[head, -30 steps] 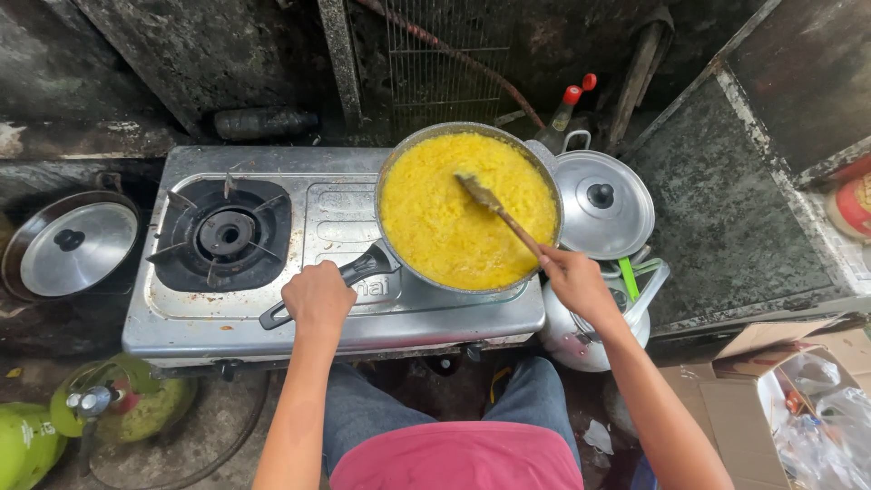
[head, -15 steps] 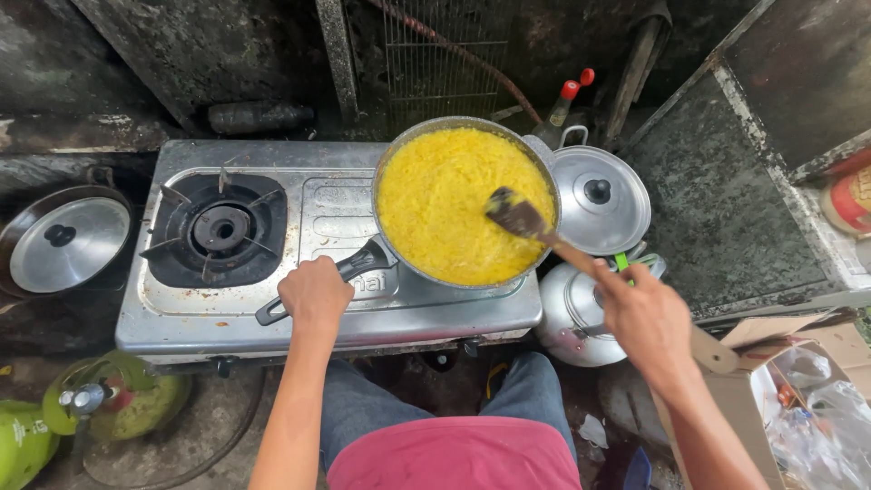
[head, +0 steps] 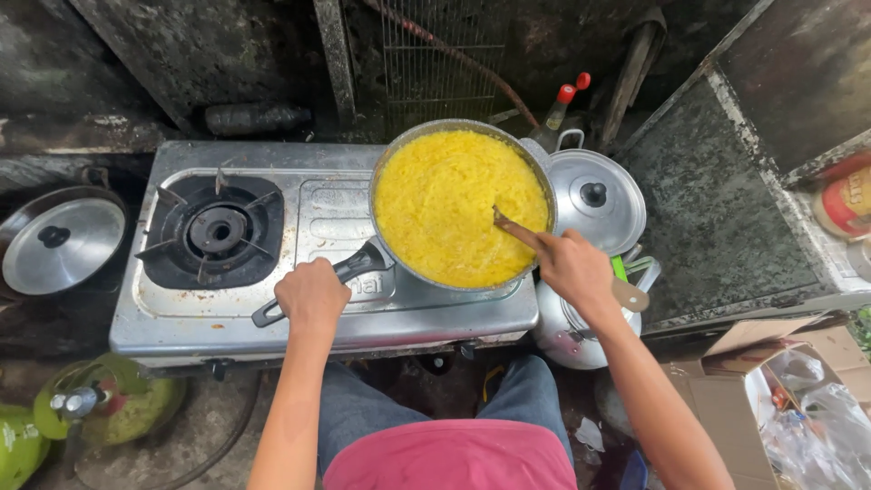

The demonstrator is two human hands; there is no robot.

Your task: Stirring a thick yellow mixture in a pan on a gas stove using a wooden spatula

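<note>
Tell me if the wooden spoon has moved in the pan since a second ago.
Yes. The wooden spoon has shifted from the pan's far side toward its right rim, beside the lidded pot.

A dark, stained wall (head: 181, 54) runs behind the stove (head: 318, 299), with a wire grille (head: 440, 54) set against it; a grimy slab (head: 726, 200) slopes at the right; the floor (head: 200, 436) below is bare grey concrete; green gas bottles (head: 127, 408) stand at lower left, a cardboard box (head: 726, 390) at lower right; flat daylight.

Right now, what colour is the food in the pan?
Bright yellow, filling the pan; the head view shows it best, the only view.
</note>
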